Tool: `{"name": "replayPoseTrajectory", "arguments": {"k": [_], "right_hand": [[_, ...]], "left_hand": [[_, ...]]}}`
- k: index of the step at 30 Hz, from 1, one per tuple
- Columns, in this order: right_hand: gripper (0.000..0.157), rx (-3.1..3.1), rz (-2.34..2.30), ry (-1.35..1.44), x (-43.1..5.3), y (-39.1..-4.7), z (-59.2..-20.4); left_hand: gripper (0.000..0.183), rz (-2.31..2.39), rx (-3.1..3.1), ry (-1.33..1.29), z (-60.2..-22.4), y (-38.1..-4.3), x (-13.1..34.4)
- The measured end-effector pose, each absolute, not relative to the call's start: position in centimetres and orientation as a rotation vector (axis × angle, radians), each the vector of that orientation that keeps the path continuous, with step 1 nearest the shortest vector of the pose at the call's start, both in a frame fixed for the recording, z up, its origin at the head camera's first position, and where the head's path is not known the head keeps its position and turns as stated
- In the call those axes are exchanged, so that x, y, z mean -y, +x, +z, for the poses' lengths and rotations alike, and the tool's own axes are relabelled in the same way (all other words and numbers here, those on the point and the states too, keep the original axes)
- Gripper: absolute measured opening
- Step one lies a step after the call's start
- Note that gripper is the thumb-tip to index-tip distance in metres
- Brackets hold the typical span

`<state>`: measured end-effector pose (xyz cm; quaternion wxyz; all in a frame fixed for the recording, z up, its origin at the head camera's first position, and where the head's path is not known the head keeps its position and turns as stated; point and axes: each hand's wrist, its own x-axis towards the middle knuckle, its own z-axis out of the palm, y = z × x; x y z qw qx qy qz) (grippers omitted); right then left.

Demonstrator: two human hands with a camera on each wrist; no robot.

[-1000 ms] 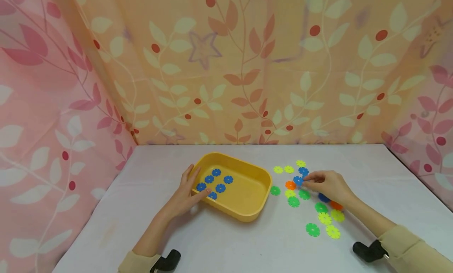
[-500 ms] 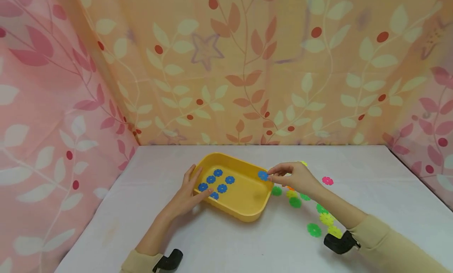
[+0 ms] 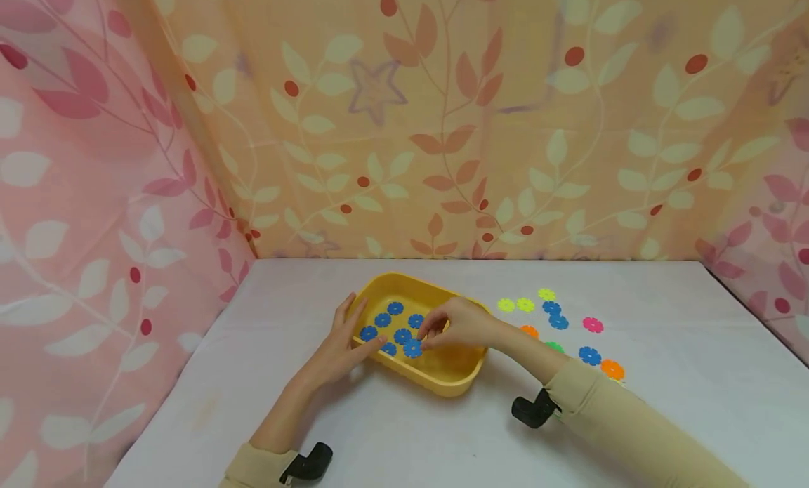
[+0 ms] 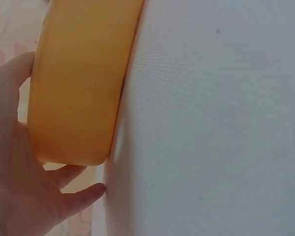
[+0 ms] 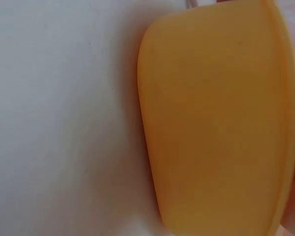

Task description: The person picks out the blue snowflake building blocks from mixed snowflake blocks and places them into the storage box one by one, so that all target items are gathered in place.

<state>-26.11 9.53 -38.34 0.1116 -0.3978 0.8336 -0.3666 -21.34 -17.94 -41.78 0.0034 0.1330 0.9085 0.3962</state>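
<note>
A shallow yellow plastic basin (image 3: pixel 442 388) lies on the table with several blue interlocking discs (image 3: pixel 383 320) flat on its floor. My left hand (image 3: pixel 339 347) holds its left end, the thumb over the near rim and fingers spread around the corner; the left wrist view shows that hand against the basin's side wall (image 4: pixel 83 83). Reaching over the right part, my right hand (image 3: pixel 464 324) pinches one blue disc (image 3: pixel 413 348) between thumb and fingertips, low inside the basin and overlapping another disc. Most of the right hand is hidden behind the basin wall (image 5: pixel 216 118) in the right wrist view.
Right of the basin lie loose discs: yellow (image 3: pixel 525 304), blue (image 3: pixel 559 321), pink (image 3: pixel 593 325) and orange (image 3: pixel 612 369), some hidden under the right forearm. A white cloth covers the table (image 3: pixel 404 449). Patterned curtains (image 3: pixel 436 123) stand behind and at the sides.
My right hand has carried a blue disc leftward from the loose discs, over the basin's right rim and down into it. The left hand keeps its hold on the basin.
</note>
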Motion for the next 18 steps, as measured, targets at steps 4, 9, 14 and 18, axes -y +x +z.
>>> {"name": "replayPoseTrajectory", "arguments": {"k": [4,9,14,18], "right_hand": [[0.009,-2.381,-0.947,-1.248,-8.9,-27.0,-39.1],[0.009,-2.331,-0.880,-1.289,-8.3,-27.8,-39.8],[0.006,-2.317,-0.817,-1.262,-7.8,-28.0,-40.1],[0.003,-2.311,-0.790,-1.213,-7.5,-27.9,-40.0]], "left_hand": [[0.091,1.239,-2.844,0.419,-41.8,-21.4,17.8],[0.090,1.240,-2.837,0.405,-41.7,-21.3,17.8],[0.090,1.233,-2.839,0.397,-41.7,-21.3,17.8],[0.090,1.232,-2.841,0.391,-41.7,-21.4,17.8]]}}
